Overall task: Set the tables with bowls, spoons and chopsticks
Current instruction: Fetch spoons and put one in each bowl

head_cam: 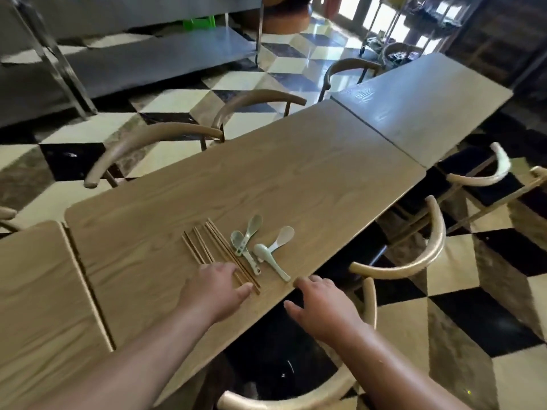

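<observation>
Long wooden bench (266,179), set end to end with two more. Near its nearer long edge, a loose row of brown chopsticks (219,250), lying roughly parallel and slanted across the grain. Just right of the chopsticks, four pale green and white spoons (260,247): two crossed over each other beside the sticks, two more crossed a little farther right, all resting on the bench top. No bowl on this bench.

Left hand (217,287) palm down over the near ends of the chopsticks, fingers loosely together and touching or just above the sticks; hard to tell which. Nothing pinched. Right hand (321,303) at the bench edge, right of the spoons, fingers spread and slightly curled, empty, fingertips by the rim. Curved-back chairs (414,255) tucked along both long sides of the bench, checkered floor below.
</observation>
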The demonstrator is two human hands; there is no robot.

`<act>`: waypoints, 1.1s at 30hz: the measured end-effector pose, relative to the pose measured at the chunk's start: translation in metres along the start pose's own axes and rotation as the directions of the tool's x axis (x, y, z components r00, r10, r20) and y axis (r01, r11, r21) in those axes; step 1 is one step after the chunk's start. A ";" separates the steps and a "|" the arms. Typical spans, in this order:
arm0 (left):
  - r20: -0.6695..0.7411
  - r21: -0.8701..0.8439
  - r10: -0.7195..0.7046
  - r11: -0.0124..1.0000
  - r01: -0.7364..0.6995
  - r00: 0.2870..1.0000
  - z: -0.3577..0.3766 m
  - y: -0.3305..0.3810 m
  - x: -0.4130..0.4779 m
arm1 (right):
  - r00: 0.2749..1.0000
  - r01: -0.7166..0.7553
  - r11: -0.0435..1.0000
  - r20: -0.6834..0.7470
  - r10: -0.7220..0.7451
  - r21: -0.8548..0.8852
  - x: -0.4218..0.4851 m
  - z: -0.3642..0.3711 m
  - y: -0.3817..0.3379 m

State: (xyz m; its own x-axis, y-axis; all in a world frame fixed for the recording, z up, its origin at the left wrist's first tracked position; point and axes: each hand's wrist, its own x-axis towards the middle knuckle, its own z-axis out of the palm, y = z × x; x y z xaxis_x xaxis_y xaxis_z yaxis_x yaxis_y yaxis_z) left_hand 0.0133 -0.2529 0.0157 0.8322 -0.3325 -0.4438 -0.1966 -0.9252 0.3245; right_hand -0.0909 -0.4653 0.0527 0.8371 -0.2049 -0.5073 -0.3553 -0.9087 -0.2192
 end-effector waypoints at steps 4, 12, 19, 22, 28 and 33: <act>-0.031 -0.009 -0.146 0.989 0.145 0.989 0.020 0.002 0.062 | 0.999 0.011 1.000 0.043 -0.012 0.013 0.072 0.023 0.004; -0.067 -0.021 -0.368 0.930 0.367 0.927 0.050 0.009 0.159 | 0.998 0.055 0.998 0.034 -0.054 -0.014 0.171 0.067 0.017; 0.007 0.048 -0.419 0.907 0.418 0.908 0.059 0.016 0.171 | 0.996 -0.055 0.987 0.083 0.043 0.153 0.203 0.063 0.033; 0.011 0.021 -0.433 0.901 0.433 0.901 0.063 0.018 0.168 | 0.997 -0.030 0.990 0.079 0.019 0.139 0.207 0.062 0.038; 0.096 0.006 -0.455 0.890 0.457 0.885 0.062 0.020 0.173 | 0.998 0.047 0.996 0.047 -0.051 0.078 0.213 0.061 0.030; 0.143 -0.002 -0.468 0.881 0.473 0.872 0.057 0.027 0.176 | 0.996 0.092 0.993 -0.006 -0.092 0.067 0.214 0.062 0.019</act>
State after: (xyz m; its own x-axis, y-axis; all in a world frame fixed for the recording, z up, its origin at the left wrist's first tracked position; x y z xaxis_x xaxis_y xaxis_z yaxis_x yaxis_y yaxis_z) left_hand 0.1246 -0.3467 -0.1017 0.7438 0.1168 -0.6581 0.2213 -0.9721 0.0776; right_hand 0.0557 -0.5042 -0.1117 0.8688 -0.1229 -0.4797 -0.3039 -0.8972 -0.3206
